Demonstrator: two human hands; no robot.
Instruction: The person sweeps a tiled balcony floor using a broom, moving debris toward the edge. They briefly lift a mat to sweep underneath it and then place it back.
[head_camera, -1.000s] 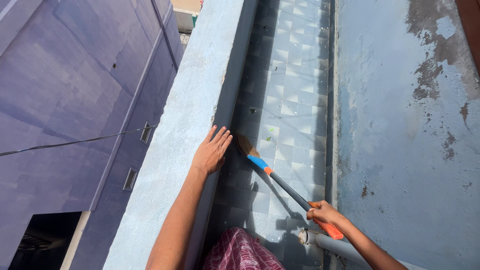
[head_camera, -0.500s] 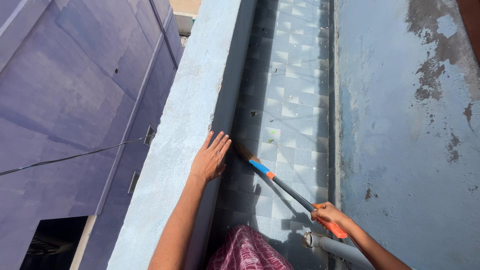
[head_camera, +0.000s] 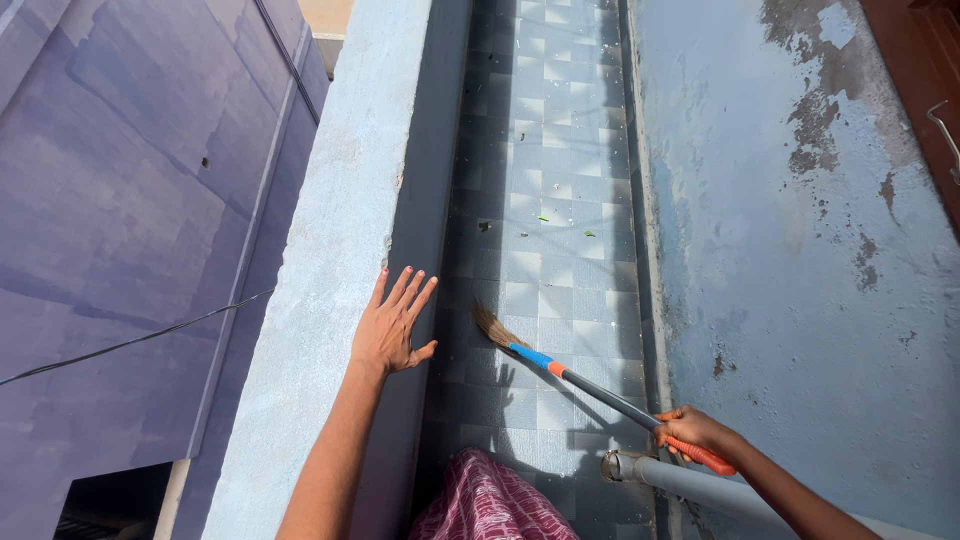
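Note:
My right hand (head_camera: 697, 431) grips the orange end of a broom handle (head_camera: 608, 396). The broom has a dark shaft, a blue and orange collar and a brown bristle head (head_camera: 491, 325) resting on the grey tiled floor (head_camera: 560, 150). My left hand (head_camera: 393, 322) lies flat with spread fingers on top of the light blue parapet wall (head_camera: 340, 250), just left of the bristles. Small green leaf bits (head_camera: 565, 226) lie on the tiles farther ahead.
A stained blue wall (head_camera: 800, 250) bounds the narrow tiled strip on the right. A grey pipe (head_camera: 680, 480) juts out low near my right hand. Beyond the parapet stands a purple building wall (head_camera: 120, 200) with a cable (head_camera: 130, 340) across it. Pink patterned cloth (head_camera: 490, 505) shows below.
The broom head has drawn back toward me along the tiles, away from the green bits. My right hand moved right and down. My left hand stayed on the parapet.

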